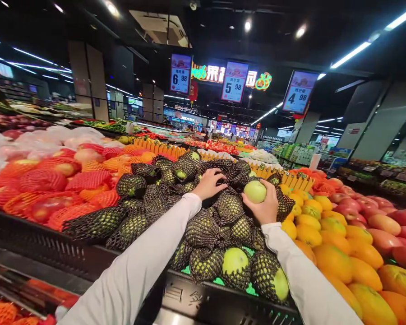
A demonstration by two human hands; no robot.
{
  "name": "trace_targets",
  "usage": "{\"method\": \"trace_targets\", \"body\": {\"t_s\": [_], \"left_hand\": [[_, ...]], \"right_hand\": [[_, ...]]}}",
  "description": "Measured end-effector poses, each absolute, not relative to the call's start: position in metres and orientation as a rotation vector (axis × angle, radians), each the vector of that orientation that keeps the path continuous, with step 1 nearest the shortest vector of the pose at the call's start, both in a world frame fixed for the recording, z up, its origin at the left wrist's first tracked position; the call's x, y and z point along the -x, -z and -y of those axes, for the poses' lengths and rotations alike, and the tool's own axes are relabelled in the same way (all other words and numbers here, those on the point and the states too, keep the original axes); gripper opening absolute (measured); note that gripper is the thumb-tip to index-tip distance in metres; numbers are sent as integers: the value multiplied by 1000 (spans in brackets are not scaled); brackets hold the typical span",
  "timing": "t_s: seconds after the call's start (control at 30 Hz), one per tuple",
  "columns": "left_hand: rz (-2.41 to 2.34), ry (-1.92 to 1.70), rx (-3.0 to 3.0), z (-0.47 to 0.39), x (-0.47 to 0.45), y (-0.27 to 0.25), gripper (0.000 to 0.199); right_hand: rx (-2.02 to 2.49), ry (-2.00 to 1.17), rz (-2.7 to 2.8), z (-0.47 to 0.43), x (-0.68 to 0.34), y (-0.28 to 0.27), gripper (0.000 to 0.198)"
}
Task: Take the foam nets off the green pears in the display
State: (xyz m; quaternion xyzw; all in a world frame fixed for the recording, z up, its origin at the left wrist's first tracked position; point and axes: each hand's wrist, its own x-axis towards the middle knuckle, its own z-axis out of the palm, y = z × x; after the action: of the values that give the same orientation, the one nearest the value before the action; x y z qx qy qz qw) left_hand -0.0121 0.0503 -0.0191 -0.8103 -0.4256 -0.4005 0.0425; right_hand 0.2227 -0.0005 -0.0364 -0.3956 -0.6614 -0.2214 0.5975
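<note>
My right hand [266, 205] is closed around a bare green apple [255, 192], raised just above the pile at its right side. To the left, my left hand [210, 183] rests over the black-netted apples with its fingers curved and apart from the thumb. Dark foam netting shows between those fingers, and I see no apple in their hold. Below both hands lie several green apples in black foam nets [228, 208]. One green apple [235, 261] near the front pokes out of its net. The apples fill a black crate [189, 293].
Fruit in red and orange foam nets [43, 180] lies to the left. Oranges [333, 262] and red apples [385, 239] are heaped on the right. An orange picket divider [267, 169] stands behind the apples. Price signs [235, 82] hang overhead.
</note>
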Motion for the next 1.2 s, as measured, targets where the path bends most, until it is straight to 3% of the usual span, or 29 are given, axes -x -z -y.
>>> {"method": "trace_targets", "body": {"t_s": [0.13, 0.37, 0.53, 0.7, 0.8, 0.97, 1.07, 1.2], "left_hand": [[1212, 1347, 2400, -44, 8, 13, 12], [1158, 1546, 2160, -34, 14, 2, 22], [1363, 1223, 2115, -39, 20, 9, 53], [1564, 961, 2156, -46, 24, 16, 38], [1610, 1137, 2047, -48, 26, 12, 30], [1445, 1787, 1926, -44, 22, 1, 2], [1203, 2010, 2093, -37, 10, -1, 15], [869, 1876, 2577, -29, -6, 3, 23]], "right_hand": [[944, 492, 1537, 2, -225, 37, 61], [971, 485, 1490, 1, -224, 38, 64], [942, 501, 1496, 3, -222, 37, 69], [919, 523, 1501, -3, -225, 39, 80], [876, 548, 1481, -8, -228, 40, 86], [798, 561, 1423, 2, -224, 35, 71], [689, 594, 1495, 17, -216, 29, 73], [440, 778, 1795, 29, -210, 27, 81]]}}
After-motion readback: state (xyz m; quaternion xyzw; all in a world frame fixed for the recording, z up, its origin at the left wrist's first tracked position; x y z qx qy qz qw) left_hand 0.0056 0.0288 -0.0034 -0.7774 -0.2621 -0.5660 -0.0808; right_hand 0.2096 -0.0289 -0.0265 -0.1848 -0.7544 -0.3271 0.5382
